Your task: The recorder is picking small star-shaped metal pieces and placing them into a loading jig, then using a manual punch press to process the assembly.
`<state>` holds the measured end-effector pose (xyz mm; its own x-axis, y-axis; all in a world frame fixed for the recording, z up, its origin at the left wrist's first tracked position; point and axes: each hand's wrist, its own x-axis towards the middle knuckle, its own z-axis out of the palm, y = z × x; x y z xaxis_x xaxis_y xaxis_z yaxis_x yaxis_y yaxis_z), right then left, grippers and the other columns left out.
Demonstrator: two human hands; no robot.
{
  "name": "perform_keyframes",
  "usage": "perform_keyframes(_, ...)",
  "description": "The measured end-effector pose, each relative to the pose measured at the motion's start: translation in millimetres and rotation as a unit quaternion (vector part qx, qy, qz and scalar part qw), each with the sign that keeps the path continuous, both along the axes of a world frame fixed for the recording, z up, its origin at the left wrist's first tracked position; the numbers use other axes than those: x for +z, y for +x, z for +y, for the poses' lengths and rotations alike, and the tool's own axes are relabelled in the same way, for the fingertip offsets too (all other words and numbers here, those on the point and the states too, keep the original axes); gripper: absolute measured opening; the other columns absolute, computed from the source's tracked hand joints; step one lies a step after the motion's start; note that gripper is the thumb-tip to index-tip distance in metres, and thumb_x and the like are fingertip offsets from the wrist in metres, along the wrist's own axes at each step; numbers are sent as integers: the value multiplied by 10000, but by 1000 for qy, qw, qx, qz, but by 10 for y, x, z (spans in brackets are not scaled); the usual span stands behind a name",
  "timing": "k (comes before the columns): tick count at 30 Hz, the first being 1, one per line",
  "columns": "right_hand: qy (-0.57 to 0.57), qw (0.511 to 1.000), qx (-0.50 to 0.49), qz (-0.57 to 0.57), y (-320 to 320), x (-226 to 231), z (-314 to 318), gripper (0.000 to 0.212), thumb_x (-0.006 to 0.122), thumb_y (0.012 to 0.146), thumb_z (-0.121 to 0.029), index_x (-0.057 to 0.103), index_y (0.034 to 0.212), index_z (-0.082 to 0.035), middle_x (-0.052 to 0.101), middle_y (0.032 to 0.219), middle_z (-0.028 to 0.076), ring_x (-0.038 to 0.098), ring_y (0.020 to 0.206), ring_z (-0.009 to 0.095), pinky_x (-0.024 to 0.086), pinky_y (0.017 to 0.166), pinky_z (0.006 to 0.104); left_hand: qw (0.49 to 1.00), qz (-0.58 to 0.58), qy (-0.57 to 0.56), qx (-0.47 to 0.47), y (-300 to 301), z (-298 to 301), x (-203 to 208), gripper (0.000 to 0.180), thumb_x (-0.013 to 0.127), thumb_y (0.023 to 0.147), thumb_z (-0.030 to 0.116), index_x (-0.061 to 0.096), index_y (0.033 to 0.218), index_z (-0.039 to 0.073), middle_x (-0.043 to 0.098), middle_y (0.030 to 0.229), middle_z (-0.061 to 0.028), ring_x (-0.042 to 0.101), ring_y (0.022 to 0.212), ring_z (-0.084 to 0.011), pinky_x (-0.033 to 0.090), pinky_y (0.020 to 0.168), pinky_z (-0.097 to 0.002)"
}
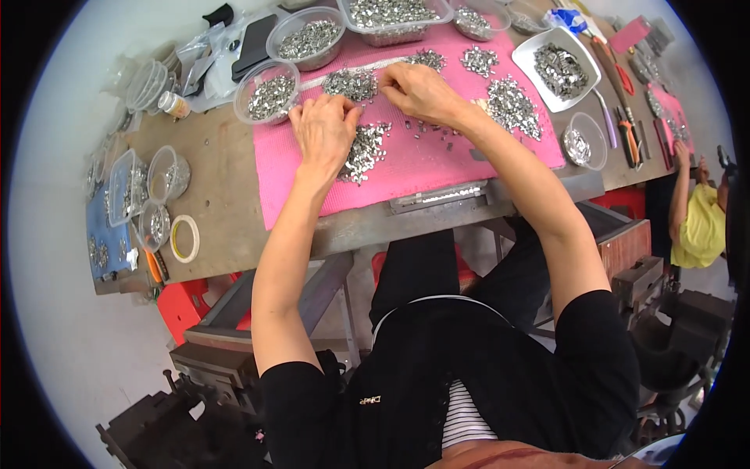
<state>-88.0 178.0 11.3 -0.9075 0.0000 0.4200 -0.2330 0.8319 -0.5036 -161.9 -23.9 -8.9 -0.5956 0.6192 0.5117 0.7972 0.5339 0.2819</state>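
Observation:
Both my hands are over a pink ribbed mat (pixel 305 191) spread with small silvery metal pieces. My left hand (pixel 323 133) bends its fingers down between a heap of pieces (pixel 349 84) and a nearer heap (pixel 365 154). Its thumb and forefinger come together, and anything between them is too small to make out. Right of the farther heap, my right hand (pixel 420 90) is curled into a pinch; its fingertips hide whatever they hold. To the right of that forearm lies a wide scatter of pieces (pixel 512 108). Smaller heaps (pixel 479 60) sit farther back.
Clear plastic tubs (pixel 267 92) of metal pieces line the far edge. A white square dish (pixel 522 56) and a small tub (pixel 586 142) stand right, beside pliers (pixel 627 137). At left are a tape roll (pixel 184 238) and more tubs (pixel 169 173). Another person (pixel 699 223) works far right.

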Motion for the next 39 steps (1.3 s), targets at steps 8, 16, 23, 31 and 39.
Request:
perform_keyframes(8, -24, 980, 52, -190, 817, 131, -61, 170, 657, 832, -167, 668, 860, 0, 694, 772, 187, 684, 759, 381, 537, 722, 461, 1000, -12, -20, 8, -76, 54, -13, 130, 719, 851, 234, 770, 902, 125, 714, 911, -71, 641, 944, -281, 350, 909, -498)
perform_keyframes(16, -15, 999, 26, -29, 1065, -53, -55, 127, 661, 905, -91, 707, 1012, -40, 674, 956, 128, 667, 881, 316, 529, 766, 404, 999, 13, 2, 39, 51, 145, -110, 138, 759, 841, 282, 773, 883, 151, 689, 935, -60, 617, 963, -277, 313, 943, -541)
perform_keyframes(23, 51, 998, 36, -20, 1046, -139, -118, 119, 675, 903, -112, 729, 1009, -99, 614, 894, 94, 639, 866, 303, 530, 754, 401, 997, 32, -4, -69, 245, 18, 188, 115, 736, 867, 223, 752, 932, 128, 694, 954, -42, 618, 989, -236, 331, 991, -478)
perform_keyframes(31, 105, 993, 48, -1, 1039, -86, -79, 126, 703, 863, -141, 673, 954, -59, 605, 896, 101, 622, 894, 310, 523, 767, 421, 980, 50, -64, -181, 889, -238, 151, 84, 757, 843, 180, 735, 903, 125, 643, 893, -5, 595, 964, -208, 352, 1009, -460)
perform_keyframes(39, 189, 981, 35, -15, 1059, -17, -82, 117, 662, 879, -148, 682, 956, -61, 661, 919, 118, 659, 933, 323, 472, 889, 460, 976, 25, -57, -210, 823, -227, 136, 80, 735, 865, 180, 743, 938, 147, 636, 896, -8, 585, 956, -215, 351, 1000, -467)
